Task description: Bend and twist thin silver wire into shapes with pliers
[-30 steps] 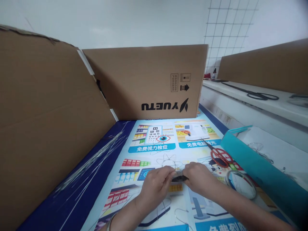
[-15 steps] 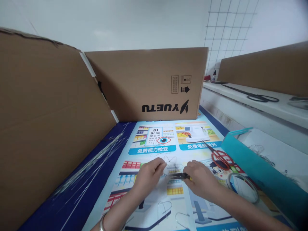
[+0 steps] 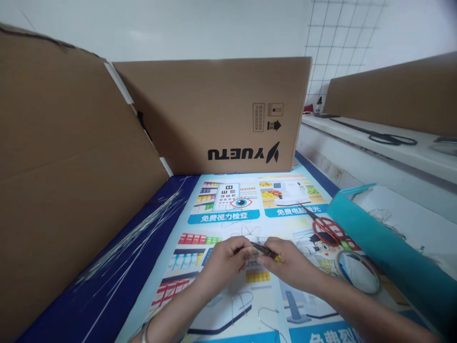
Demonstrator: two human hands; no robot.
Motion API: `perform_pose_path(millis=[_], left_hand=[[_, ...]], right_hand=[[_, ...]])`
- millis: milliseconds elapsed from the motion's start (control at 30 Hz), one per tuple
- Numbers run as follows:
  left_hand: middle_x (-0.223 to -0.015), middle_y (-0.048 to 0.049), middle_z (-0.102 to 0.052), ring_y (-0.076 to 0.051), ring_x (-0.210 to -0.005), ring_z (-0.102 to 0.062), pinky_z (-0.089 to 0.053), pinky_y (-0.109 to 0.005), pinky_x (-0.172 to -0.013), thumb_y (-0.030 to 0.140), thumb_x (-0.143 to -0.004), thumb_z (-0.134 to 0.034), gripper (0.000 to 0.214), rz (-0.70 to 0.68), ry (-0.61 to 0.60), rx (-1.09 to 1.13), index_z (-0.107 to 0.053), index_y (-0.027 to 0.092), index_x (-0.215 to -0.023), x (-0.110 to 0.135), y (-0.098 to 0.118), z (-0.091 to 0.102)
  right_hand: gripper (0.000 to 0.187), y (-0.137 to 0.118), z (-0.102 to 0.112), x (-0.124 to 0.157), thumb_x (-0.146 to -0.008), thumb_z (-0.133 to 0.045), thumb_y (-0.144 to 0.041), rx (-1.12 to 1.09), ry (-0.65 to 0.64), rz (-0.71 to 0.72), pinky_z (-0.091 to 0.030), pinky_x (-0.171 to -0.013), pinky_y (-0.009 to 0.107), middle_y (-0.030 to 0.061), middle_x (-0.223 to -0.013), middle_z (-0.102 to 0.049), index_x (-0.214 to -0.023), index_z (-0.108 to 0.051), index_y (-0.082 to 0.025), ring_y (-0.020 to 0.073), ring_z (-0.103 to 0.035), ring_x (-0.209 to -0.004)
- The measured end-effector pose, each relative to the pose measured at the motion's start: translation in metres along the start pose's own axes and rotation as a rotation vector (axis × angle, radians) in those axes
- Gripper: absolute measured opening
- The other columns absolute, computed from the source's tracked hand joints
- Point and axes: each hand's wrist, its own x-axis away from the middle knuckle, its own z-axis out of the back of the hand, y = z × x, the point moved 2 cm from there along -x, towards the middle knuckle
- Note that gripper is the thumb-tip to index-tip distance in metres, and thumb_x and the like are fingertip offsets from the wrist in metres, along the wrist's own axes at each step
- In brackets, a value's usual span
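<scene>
Your closed right hand [image 3: 280,259] has tilted its pliers [image 3: 266,251] to your left hand's [image 3: 230,257] pinch, contents unclear, likely for close work.

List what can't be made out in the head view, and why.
- Head view: whether the left hand holds anything, hidden by its fingers.
- Head view: handles of the black-and-yellow hand tool, mostly covered by the right hand.
- Head view: number of straight silver wire strands, too fine to count.
- Head view: rest of the teal, white-lined box, cut off by the right edge.
</scene>
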Motion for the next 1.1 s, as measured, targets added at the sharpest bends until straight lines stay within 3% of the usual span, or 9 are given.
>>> perform_pose_path(millis=[233, 400, 500, 567, 667, 867, 1000, 1100], left_hand=[[-0.049, 0.0048, -0.050, -0.010, -0.046, -0.047, -0.038, -0.022, -0.048, 0.028, -0.080, -0.048, 0.016, 0.071, 0.018, 0.175, -0.056, 0.018, -0.070, 0.001, -0.006, -0.012], [-0.051, 0.0042, -0.052, -0.010, -0.047, -0.050, -0.041, -0.023, -0.050, 0.026, -0.080, -0.046, 0.013, 0.147, -0.062, 0.264, -0.055, 0.018, -0.074, 0.002, -0.014, -0.019], [-0.058, 0.0016, -0.059, -0.012, -0.055, -0.055, -0.040, -0.023, -0.053, 0.021, -0.080, -0.042, 0.018, 0.126, -0.278, 0.051, -0.060, 0.019, -0.079, 0.005, -0.009, -0.011], [-0.066, -0.0001, -0.064, -0.014, -0.062, -0.056, -0.038, -0.024, -0.057, 0.019, -0.079, -0.042, 0.023, 0.021, -0.395, -0.224, -0.064, 0.021, -0.079, 0.007, -0.002, 0.000], [-0.079, -0.0024, -0.067, -0.016, -0.071, -0.057, -0.037, -0.025, -0.062, 0.021, -0.077, -0.045, 0.021, -0.077, -0.444, -0.497, -0.066, 0.023, -0.083, 0.012, 0.006, 0.017], [-0.081, 0.0009, -0.067, -0.017, -0.069, -0.056, -0.032, -0.025, -0.055, 0.022, -0.072, -0.056, 0.011, -0.089, -0.554, -0.701, -0.063, 0.025, -0.079, 0.019, 0.004, 0.024], [-0.076, 0.0008, -0.064, -0.017, -0.065, -0.054, -0.028, -0.026, -0.052, 0.021, -0.069, -0.058, 0.005, -0.093, -0.519, -0.742, -0.059, 0.024, -0.072, 0.017, -0.003, 0.019], [-0.077, 0.0011, -0.063, -0.017, -0.068, -0.055, -0.030, -0.027, -0.054, 0.017, -0.070, -0.055, 0.007, -0.100, -0.511, -0.709, -0.057, 0.023, -0.072, 0.015, -0.007, 0.018]], right_hand=[[0.018, 0.002, -0.007, -0.001, -0.077, -0.052, -0.024, -0.007, -0.006, 0.017, -0.029, -0.054, 0.020, -0.0039, -0.064, -0.044, -0.063, -0.042, -0.018, 0.0099, -0.045, -0.061], [0.010, 0.003, -0.005, 0.001, -0.078, -0.048, -0.023, 0.062, -0.101, 0.006, -0.032, -0.058, 0.021, -0.0012, -0.070, -0.052, -0.071, -0.053, -0.017, 0.0119, -0.049, -0.067], [0.011, 0.002, 0.001, 0.006, -0.078, -0.045, -0.021, 0.140, -0.261, 0.022, -0.031, -0.057, 0.021, -0.0001, -0.074, -0.057, -0.076, -0.056, -0.018, 0.0124, -0.050, -0.067], [0.013, 0.003, 0.005, 0.011, -0.077, -0.047, -0.024, 0.238, -0.392, 0.005, -0.029, -0.054, 0.022, 0.0007, -0.071, -0.058, -0.072, -0.057, -0.018, 0.0127, -0.050, -0.063], [0.016, 0.003, 0.008, 0.017, -0.076, -0.047, -0.027, 0.364, -0.491, -0.001, -0.028, -0.052, 0.023, 0.0029, -0.074, -0.062, -0.071, -0.058, -0.018, 0.0144, -0.052, -0.063], [0.018, 0.008, 0.003, 0.018, -0.075, -0.050, -0.032, 0.537, -0.440, -0.019, -0.030, -0.054, 0.026, 0.0064, -0.079, -0.065, -0.076, -0.062, -0.019, 0.0202, -0.057, -0.071], [0.022, 0.015, 0.002, 0.014, -0.077, -0.049, -0.036, 0.598, -0.356, -0.064, -0.032, -0.056, 0.027, 0.0084, -0.084, -0.064, -0.079, -0.062, -0.019, 0.0233, -0.057, -0.077], [0.022, 0.018, 0.004, 0.011, -0.077, -0.049, -0.036, 0.571, -0.366, -0.074, -0.031, -0.056, 0.026, 0.0071, -0.083, -0.064, -0.078, -0.062, -0.019, 0.0213, -0.057, -0.075]])
